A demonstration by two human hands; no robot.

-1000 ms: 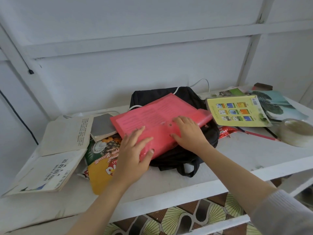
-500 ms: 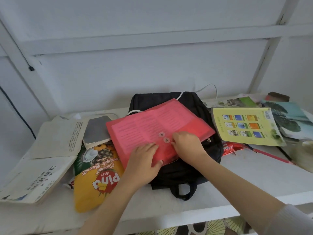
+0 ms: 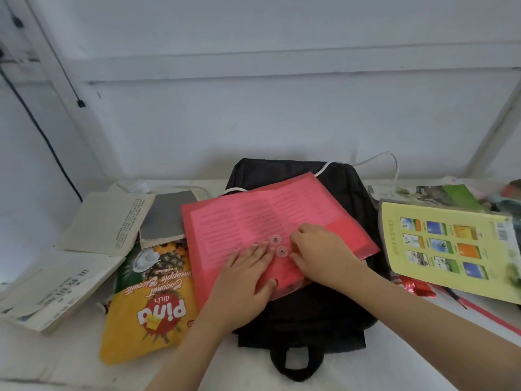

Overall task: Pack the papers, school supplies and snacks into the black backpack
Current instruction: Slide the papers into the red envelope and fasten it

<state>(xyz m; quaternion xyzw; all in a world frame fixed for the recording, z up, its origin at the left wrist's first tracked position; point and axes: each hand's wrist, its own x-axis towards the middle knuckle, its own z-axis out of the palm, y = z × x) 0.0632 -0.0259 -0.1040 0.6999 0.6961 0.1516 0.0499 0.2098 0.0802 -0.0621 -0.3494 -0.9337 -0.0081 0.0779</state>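
The black backpack [image 3: 324, 314] lay flat on the white shelf [image 3: 70, 362], its inside hidden. On it rested a red folder [image 3: 332, 210] holding a pink printed sheet [image 3: 253, 218]. The left hand [image 3: 242, 283] pressed the folder with flat fingers. The right hand [image 3: 321, 249] curled at the button clasps [image 3: 282, 252], though whether it was pinching anything could not be told. A biscuit bag [image 3: 152, 300] lay just left of the backpack and a yellow book [image 3: 448, 249] to the right.

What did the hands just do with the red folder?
The left hand slid from the near corner of the red folder to its two buttons, lying flat. The right hand stayed by the buttons. The folder still lies on the black backpack; the snack bag has not moved.
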